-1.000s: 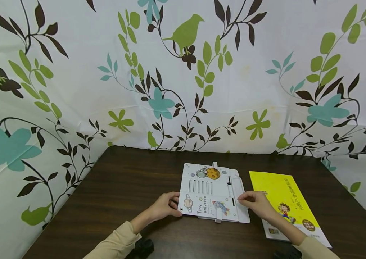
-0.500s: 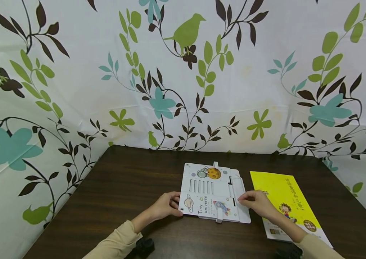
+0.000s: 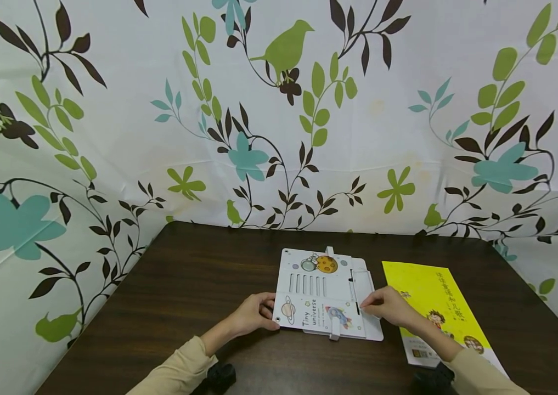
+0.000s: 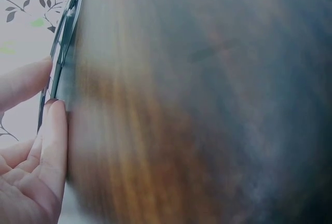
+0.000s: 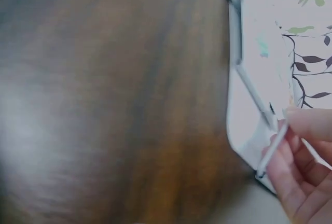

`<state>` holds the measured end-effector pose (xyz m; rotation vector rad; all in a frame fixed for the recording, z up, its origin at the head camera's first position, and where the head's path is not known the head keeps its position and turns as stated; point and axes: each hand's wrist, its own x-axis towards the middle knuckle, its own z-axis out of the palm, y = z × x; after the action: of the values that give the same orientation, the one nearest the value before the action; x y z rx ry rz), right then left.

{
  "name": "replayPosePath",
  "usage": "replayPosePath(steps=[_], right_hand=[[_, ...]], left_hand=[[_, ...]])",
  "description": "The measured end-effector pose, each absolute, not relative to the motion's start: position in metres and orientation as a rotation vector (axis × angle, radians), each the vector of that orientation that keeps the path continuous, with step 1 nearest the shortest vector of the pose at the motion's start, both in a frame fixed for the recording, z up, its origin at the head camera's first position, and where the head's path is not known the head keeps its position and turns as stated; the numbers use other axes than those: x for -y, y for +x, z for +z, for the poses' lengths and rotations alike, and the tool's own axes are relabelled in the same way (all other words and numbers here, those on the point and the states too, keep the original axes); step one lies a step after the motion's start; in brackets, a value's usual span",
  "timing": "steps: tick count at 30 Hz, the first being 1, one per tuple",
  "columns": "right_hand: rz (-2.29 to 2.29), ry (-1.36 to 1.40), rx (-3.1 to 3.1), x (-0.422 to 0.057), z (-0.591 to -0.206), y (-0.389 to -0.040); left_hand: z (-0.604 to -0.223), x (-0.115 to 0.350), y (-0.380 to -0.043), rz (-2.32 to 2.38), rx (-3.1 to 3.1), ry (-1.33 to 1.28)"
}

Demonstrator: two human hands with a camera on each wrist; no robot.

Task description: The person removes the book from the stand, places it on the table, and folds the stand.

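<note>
A white folding book stand (image 3: 318, 295) printed "Tiny universe", with a planet and a rocket, lies flat on the dark table. My left hand (image 3: 249, 316) grips its left edge near the front corner. In the left wrist view, thumb and fingers of that hand (image 4: 44, 169) close on the thin layered edge. At the stand's right side is my right hand (image 3: 391, 307). The right wrist view shows thumb and fingers pinching a thin white bar (image 5: 273, 150) that angles up from the stand's back plate (image 5: 241, 115). White clips (image 3: 334, 327) sit on the stand's front and back edges.
A yellow book (image 3: 422, 280) with a cartoon child on its cover lies to the right, partly under my right forearm. The wood-grain table (image 3: 199, 263) ends at a patterned cloth (image 3: 125, 109) behind.
My right hand has shifted slightly left, towards the middle of the stand, with the thin bar. My left hand and the stand stay practically in place.
</note>
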<state>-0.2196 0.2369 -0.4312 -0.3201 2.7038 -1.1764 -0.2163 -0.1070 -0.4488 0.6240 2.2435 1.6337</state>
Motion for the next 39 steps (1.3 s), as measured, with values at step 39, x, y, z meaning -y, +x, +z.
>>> replayPosePath(steps=[39], right_hand=[[-1.344, -0.503, -2.648, -0.191, -0.428, -0.191]], left_hand=[[-0.451, 0.107, -0.219, 1.593, -2.304, 0.623]])
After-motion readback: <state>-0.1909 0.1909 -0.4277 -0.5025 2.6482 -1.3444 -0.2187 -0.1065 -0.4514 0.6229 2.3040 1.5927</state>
